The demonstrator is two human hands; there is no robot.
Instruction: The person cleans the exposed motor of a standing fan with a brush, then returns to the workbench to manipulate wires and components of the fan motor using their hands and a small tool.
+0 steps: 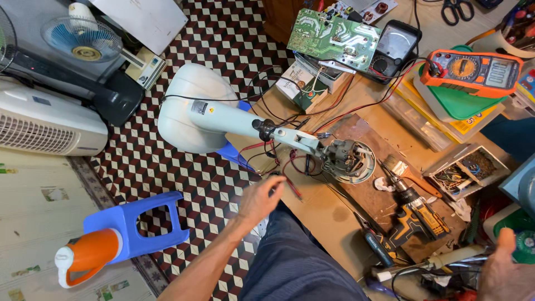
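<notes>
Left hand (pixel 261 196) at probe lead (pixel 291 187) beside dismantled fan motor (pixel 350 159).

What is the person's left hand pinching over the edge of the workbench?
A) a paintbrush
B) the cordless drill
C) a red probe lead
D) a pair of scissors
C: the left hand pinches the thin red probe lead by the dismantled fan, while the paintbrush, scissors and cordless drill lie untouched on the bench.
</notes>
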